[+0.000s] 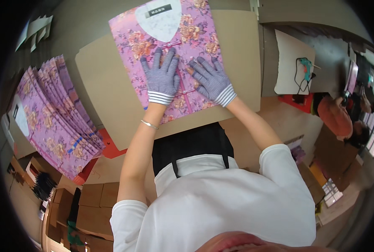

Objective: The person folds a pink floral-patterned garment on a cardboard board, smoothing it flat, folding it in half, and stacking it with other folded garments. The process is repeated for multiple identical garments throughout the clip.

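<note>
A pink floral garment (134, 40), folded into a flat rectangle, lies on a large sheet of brown cardboard (241, 50). A pale heart-shaped insert (161, 27) with a dark label fills its neck opening, and pink knotted fastenings run down the front. My left hand (161, 79), in a grey-blue striped knit glove, rests flat on the garment's left half with fingers spread. Beside it, my right hand (213, 80), gloved alike, lies flat on the right half. Neither hand grips anything; both press on the cloth.
Several similar folded garments (54, 122) are fanned out at the left, above a red surface (109, 145). At the right, a teal glue gun (306, 69) with a black cord lies on a pale board (284, 54). Another person (336, 117) sits farther right. Cardboard boxes (95, 195) stand lower left.
</note>
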`<state>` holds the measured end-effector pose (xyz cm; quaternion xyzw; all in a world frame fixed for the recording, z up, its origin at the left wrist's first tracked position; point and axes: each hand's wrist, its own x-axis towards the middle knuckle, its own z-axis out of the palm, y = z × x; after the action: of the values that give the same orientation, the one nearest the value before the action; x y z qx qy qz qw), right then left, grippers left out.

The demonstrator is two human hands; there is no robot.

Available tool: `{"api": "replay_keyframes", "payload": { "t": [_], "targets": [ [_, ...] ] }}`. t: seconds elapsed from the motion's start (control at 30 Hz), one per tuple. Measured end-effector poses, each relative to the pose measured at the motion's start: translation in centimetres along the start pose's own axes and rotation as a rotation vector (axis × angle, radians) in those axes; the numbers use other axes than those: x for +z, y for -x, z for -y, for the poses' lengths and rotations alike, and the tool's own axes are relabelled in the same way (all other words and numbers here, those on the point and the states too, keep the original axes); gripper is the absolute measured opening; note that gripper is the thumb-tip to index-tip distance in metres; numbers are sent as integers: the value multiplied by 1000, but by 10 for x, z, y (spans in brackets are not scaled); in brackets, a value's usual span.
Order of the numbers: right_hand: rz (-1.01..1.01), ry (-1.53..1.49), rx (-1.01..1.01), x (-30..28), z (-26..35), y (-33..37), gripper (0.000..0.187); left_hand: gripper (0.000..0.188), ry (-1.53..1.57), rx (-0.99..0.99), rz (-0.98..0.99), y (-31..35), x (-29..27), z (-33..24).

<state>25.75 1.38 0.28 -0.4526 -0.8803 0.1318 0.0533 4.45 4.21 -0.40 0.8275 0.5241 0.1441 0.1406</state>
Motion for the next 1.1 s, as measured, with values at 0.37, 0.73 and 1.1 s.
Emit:
{"api": "replay_keyframes", "payload": {
  "t": [0.37, 0.73, 1.1],
  "targets": [
    [-260, 44, -251, -12, -128, -159, 52, 57, 37, -15, 47, 1, 0, 2],
    [-457, 8, -181, -12, -105, -138, 46, 52, 3, -2, -8, 0, -2, -1],
    [-235, -347, 227, 16, 111, 140, 36, 54, -64, 136, -42, 25, 7, -1]
  ]
}}
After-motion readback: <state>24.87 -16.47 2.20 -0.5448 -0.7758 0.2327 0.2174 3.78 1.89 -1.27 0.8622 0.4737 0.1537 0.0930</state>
